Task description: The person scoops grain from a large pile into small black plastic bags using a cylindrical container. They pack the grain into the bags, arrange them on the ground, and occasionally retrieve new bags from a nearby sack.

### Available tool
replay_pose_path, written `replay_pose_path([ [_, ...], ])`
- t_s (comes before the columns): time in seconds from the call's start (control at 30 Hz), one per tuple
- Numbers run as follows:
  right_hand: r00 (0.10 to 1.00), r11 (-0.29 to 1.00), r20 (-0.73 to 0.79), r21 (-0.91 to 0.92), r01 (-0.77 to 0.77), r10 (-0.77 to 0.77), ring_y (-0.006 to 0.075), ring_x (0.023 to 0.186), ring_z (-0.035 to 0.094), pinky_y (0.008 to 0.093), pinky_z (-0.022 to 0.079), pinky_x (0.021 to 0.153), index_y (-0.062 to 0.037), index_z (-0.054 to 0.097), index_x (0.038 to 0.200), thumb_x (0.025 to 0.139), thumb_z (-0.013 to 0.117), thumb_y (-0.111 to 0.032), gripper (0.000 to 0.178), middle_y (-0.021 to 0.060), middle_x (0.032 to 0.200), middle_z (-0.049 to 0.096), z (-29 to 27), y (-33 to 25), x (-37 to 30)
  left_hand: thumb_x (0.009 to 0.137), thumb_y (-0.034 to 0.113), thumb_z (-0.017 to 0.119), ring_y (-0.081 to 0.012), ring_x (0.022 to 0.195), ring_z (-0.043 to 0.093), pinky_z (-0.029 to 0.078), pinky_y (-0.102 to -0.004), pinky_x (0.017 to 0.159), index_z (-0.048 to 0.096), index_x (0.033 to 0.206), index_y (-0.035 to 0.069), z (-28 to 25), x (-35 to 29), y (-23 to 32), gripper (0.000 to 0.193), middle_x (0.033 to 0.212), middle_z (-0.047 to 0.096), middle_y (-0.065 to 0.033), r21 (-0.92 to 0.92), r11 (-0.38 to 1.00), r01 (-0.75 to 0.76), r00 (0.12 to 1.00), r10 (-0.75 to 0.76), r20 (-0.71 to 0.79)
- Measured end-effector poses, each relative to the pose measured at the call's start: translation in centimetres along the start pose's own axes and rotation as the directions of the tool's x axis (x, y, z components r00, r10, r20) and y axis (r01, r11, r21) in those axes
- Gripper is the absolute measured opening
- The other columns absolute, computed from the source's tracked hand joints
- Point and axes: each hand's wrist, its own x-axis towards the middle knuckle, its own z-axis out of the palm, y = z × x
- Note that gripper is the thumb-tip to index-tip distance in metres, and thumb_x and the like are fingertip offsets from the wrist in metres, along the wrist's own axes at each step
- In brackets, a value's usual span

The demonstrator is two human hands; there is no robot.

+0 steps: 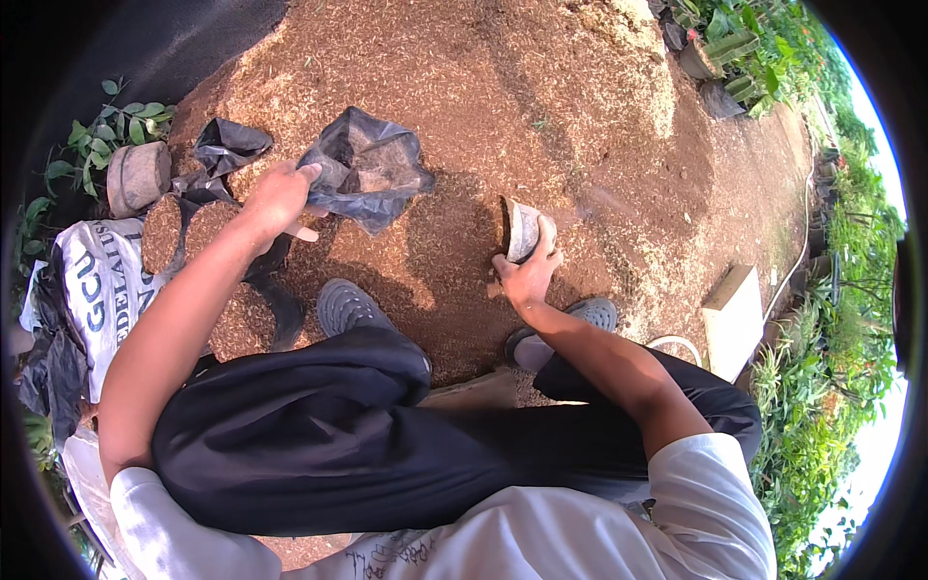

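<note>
My left hand [276, 203] is closed on the near-left rim of a black plastic grow bag [398, 176], whose wide mouth faces up. Pale brown residue shows on the inside of the bag. To the right, my right hand [531, 275] grips a whitish scoop-like piece [524, 230] with a curved wall, tilted over the soil. Dark soil clings along its left edge; how much it carries I cannot tell. Beneath both hands spreads a broad heap of loose brown soil mix [464, 246], flecked with pale bits.
Several soil-filled black bags [242, 324] stand left of my feet, with crumpled black plastic [230, 145] above them. A pot [138, 179] and a printed white sack [101, 290] lie at far left. A pale block [735, 314] and plants [831, 358] line the right.
</note>
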Motion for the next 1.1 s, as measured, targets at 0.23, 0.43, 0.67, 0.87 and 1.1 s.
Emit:
replay_pose_path([
  [0.23, 0.964, 0.966, 0.160, 0.114, -0.232, 0.213, 0.0526, 0.128, 0.047, 0.0536, 0.046, 0.112, -0.0243, 0.024, 0.165, 0.068, 0.090, -0.015, 0.118, 0.0326, 0.143, 0.028, 4.9, -6.0, -3.0, 0.107, 0.028, 0.054, -0.0329, 0.110, 0.071, 0.069, -0.0420, 0.070, 0.045, 0.148, -0.010, -0.5, -0.7, -1.3, 0.057, 0.138, 0.059, -0.0259, 0.026, 1.000, -0.016, 1.000, 0.015, 0.026],
  [0.43, 0.865, 0.773, 0.446, 0.457, -0.440, 0.229, 0.0304, 0.116, 0.066, 0.0405, 0.064, 0.093, -0.0148, 0.025, 0.159, 0.089, 0.077, -0.021, 0.087, 0.0192, 0.139, 0.054, 4.9, -5.8, 0.1, 0.105, 0.020, 0.055, -0.0303, 0.099, 0.075, 0.069, -0.0403, 0.074, 0.058, 0.145, 0.004, -0.9, -0.3, -2.4, 0.043, 0.126, 0.070, -0.0182, 0.315, 0.936, -0.157, 0.971, 0.205, -0.127],
  [0.67, 0.678, 0.173, 0.733, 0.663, -0.729, 0.050, 0.0381, 0.122, 0.063, 0.0516, 0.059, 0.109, -0.0120, 0.038, 0.137, 0.101, 0.063, -0.019, 0.045, 0.0201, 0.137, 0.052, 1.8, -5.2, 3.3, 0.095, -0.001, 0.050, -0.0316, 0.099, 0.075, 0.069, -0.0413, 0.071, 0.033, 0.164, 0.021, -0.5, -1.1, -1.6, 0.074, 0.132, 0.067, -0.0214, 0.195, 0.962, -0.189, 0.971, 0.212, -0.106],
  [0.87, 0.798, 0.343, 0.594, 0.774, -0.533, -0.099, 0.0351, 0.128, 0.060, 0.0543, 0.056, 0.110, -0.0178, 0.026, 0.158, 0.099, 0.064, -0.015, 0.070, 0.0168, 0.142, 0.049, -1.6, -8.9, 5.7, 0.103, 0.010, 0.055, -0.0334, 0.086, 0.078, 0.070, -0.0431, 0.067, 0.045, 0.156, 0.007, 1.3, 0.1, -1.1, 0.054, 0.132, 0.067, -0.0267, 0.345, 0.932, -0.109, 0.991, 0.127, -0.029],
  [1.1, 0.855, 0.592, 0.484, 0.750, -0.296, -0.185, 0.0292, 0.135, 0.056, 0.0434, 0.055, 0.107, -0.0147, 0.021, 0.167, 0.096, 0.076, -0.025, 0.090, 0.0162, 0.154, 0.044, -4.5, -15.2, 5.2, 0.112, 0.033, 0.050, -0.0325, 0.074, 0.077, 0.068, -0.0405, 0.057, 0.053, 0.145, -0.003, 2.5, 1.5, -2.2, 0.049, 0.115, 0.069, -0.0257, 0.285, 0.950, -0.130, 0.990, 0.138, -0.007],
])
